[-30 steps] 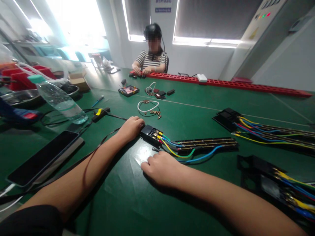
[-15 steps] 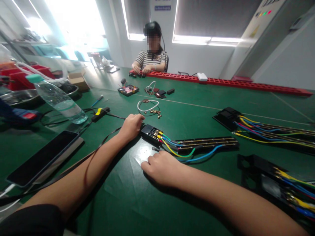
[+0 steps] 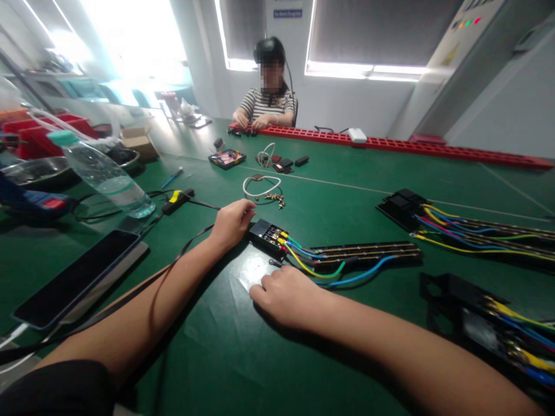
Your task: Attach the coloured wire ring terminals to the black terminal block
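Note:
A black terminal block (image 3: 267, 236) with yellow, green and blue wires lies mid-table, its wires running right to a black strip with brass-coloured lines (image 3: 368, 254). My left hand (image 3: 234, 222) rests at the block's left end with fingers curled; whether it grips the block is hidden. Just below the wires, my right hand (image 3: 284, 294) lies closed on the green table (image 3: 208, 358), its fingers curled under, and anything inside cannot be made out. A small black ring-ended lead (image 3: 274, 263) sits beside its knuckles. Beyond the block are small brass screws (image 3: 275, 199) and a white cable loop (image 3: 261, 186).
At the left are a phone (image 3: 76, 277), a tilted water bottle (image 3: 108, 179) and black cables. More wired black blocks (image 3: 401, 208) lie at the right. Across the table, a person in a striped top (image 3: 269, 104) sits behind a long red rack (image 3: 390, 144).
The fingers of my left hand have shifted slightly at the block's end. My right hand has stayed in about the same place.

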Demonstrator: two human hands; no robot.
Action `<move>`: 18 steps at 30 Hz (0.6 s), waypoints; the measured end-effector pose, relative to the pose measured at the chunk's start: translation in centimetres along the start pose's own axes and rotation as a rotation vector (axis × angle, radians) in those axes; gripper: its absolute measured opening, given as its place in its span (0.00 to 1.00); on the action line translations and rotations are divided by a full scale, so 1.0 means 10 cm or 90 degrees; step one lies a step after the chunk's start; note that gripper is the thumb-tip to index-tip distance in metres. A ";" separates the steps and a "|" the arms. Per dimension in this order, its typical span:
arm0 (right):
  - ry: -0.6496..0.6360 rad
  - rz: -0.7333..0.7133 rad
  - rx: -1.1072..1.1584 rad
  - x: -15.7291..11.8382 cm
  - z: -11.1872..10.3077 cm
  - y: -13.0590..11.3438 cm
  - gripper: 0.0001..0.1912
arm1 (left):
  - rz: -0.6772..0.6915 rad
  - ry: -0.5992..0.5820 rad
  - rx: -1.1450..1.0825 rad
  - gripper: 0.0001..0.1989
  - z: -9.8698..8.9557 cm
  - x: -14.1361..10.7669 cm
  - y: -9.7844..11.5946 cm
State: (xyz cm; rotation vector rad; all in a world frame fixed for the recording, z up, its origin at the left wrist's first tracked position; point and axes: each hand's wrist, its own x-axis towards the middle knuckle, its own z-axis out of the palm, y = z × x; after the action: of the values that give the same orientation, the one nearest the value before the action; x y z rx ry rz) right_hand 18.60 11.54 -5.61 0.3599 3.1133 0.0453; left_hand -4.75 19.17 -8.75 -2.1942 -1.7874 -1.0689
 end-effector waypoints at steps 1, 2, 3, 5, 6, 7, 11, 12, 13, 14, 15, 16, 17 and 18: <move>0.003 0.000 0.000 0.00 0.00 0.00 0.08 | 0.009 -0.007 0.007 0.10 0.00 0.00 0.00; 0.005 0.000 0.001 0.00 0.00 0.00 0.08 | 0.015 -0.012 0.011 0.11 0.01 0.00 0.00; 0.006 0.001 0.002 0.00 0.00 0.00 0.07 | 0.017 -0.010 0.010 0.11 0.01 0.00 0.00; 0.001 0.000 0.003 0.00 -0.01 0.00 0.08 | -0.003 0.010 -0.005 0.11 0.01 0.00 0.00; -0.004 -0.001 0.004 0.00 -0.01 0.00 0.08 | -0.022 0.022 -0.018 0.11 0.00 0.01 0.01; -0.010 -0.002 0.006 0.00 -0.02 0.00 0.08 | -0.045 0.032 -0.035 0.11 -0.01 0.01 0.02; -0.023 -0.001 0.015 0.00 -0.04 0.00 0.09 | -0.116 0.070 -0.087 0.11 -0.05 0.02 0.09; -0.022 -0.001 0.015 0.00 -0.04 0.00 0.09 | -0.121 0.080 -0.090 0.11 -0.06 0.02 0.10; -0.020 0.000 0.014 0.00 -0.04 0.00 0.09 | -0.123 0.087 -0.089 0.12 -0.06 0.02 0.11; -0.019 0.000 0.012 0.00 -0.04 0.00 0.09 | -0.121 0.090 -0.087 0.12 -0.06 0.02 0.12; -0.017 0.000 0.010 0.00 -0.04 0.00 0.09 | -0.117 0.090 -0.086 0.13 -0.06 0.02 0.12; -0.015 0.000 0.008 0.00 -0.04 0.00 0.09 | -0.111 0.084 -0.085 0.13 -0.05 0.02 0.12; -0.013 0.000 0.006 0.00 -0.04 0.00 0.08 | -0.103 0.076 -0.084 0.13 -0.05 0.02 0.11; -0.011 0.000 0.005 0.00 -0.03 0.00 0.08 | -0.094 0.067 -0.083 0.13 -0.04 0.01 0.10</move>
State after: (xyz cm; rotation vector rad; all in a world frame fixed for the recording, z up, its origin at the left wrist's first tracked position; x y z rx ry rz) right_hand 18.60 11.50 -5.29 0.3588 3.0975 0.0289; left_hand -3.98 18.78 -8.06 -2.0579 -1.9079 -1.3403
